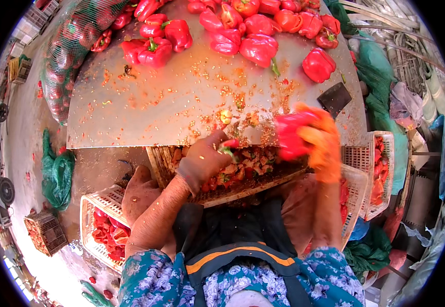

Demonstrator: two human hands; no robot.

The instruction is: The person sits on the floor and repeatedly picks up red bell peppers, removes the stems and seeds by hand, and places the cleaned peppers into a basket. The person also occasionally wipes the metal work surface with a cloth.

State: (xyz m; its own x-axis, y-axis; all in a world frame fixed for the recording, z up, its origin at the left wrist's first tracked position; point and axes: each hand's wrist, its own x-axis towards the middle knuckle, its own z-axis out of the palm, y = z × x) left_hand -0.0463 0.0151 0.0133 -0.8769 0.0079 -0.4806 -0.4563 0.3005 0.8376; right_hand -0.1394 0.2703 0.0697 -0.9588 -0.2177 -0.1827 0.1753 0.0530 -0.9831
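My right hand (pixel 322 144), in an orange glove, grips a red bell pepper (pixel 292 132) above the table's near edge; both are motion-blurred. My left hand (pixel 207 157), wearing a thin, dirty glove, has a cut pepper stem end (pixel 228 146), green with some red flesh, at its fingertips. Below it, a crate (pixel 222 200) between my knees holds discarded cores, stems and seeds. Scattered seeds and a pale core piece (pixel 226 116) lie on the metal table (pixel 138 119). Beyond my right hand rests a dark rectangular blade (pixel 334 99); its handle cannot be made out.
Whole red peppers (pixel 259 50) are heaped along the table's far side. A green mesh sack (pixel 69 57) of peppers stands at left. White plastic crates with red pepper pieces stand on my left (pixel 103 203) and right (pixel 380 172). Empty-looking green netting (pixel 57 174) lies on the floor.
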